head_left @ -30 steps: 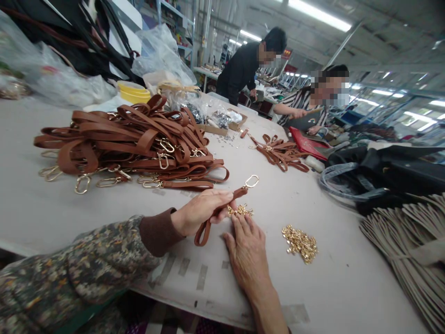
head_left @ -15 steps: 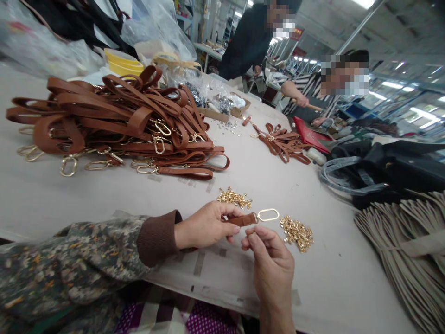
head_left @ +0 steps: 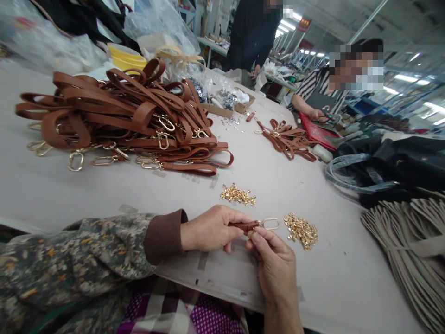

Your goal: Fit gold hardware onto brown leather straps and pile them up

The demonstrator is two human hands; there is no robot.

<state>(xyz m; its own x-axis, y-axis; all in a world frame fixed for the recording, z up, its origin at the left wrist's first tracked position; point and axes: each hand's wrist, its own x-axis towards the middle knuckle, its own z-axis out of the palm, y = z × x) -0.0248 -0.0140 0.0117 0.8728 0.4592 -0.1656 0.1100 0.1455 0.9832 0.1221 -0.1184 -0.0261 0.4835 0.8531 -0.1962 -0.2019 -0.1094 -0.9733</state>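
My left hand [head_left: 212, 228] is closed around a short brown leather strap [head_left: 245, 226], which points to the right. At its end hangs a gold oval ring [head_left: 271, 224]. My right hand [head_left: 273, 260] is closed in a pinch, with thumb and fingertips at the strap's near edge by the ring; whatever is between them is too small to make out. Beyond my hands lies a pile of small gold rivet parts [head_left: 238, 195]. A second pile of gold rivet parts [head_left: 301, 232] is just right of the ring.
A large heap of brown straps with gold clasps [head_left: 114, 116] covers the left of the table. A smaller strap bunch [head_left: 287, 139] lies farther back. Black bags [head_left: 399, 162] and grey-brown strips [head_left: 406, 250] are on the right. Two people are beyond the table.
My right fingertips have moved up against the strap near the ring, and the strap has turned edge-on. The whole view has shifted slightly.
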